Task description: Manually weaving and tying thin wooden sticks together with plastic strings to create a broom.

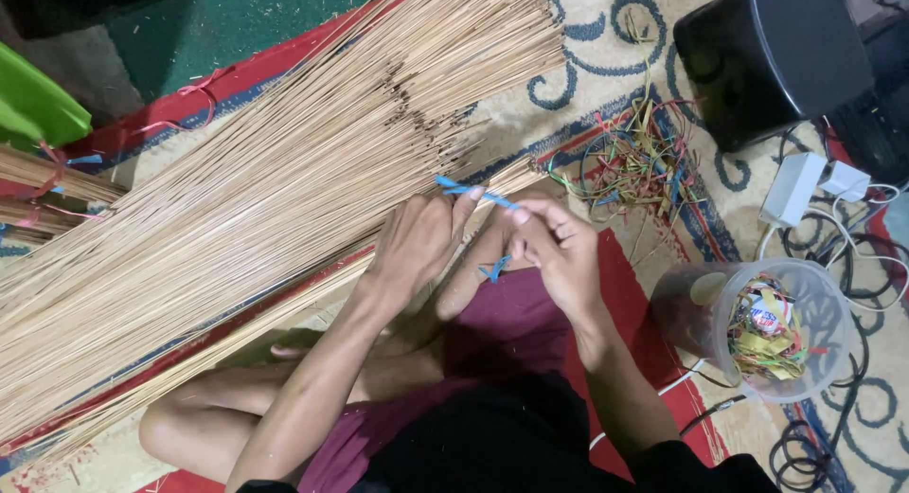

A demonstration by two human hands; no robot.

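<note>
A thick sheaf of thin tan sticks lies slanted across the carpet and over my crossed legs. My left hand rests against the near end of the sheaf and pinches one end of a blue plastic strip. My right hand pinches the strip's other end, pulled taut between the two hands. A loose tail of the blue strip hangs below my right hand.
A heap of coloured plastic strips lies on the patterned carpet behind my hands. A clear plastic tub of coloured strips stands at my right. A black speaker box, a white adapter and cables lie at the far right. Tied stick bundles lie at left.
</note>
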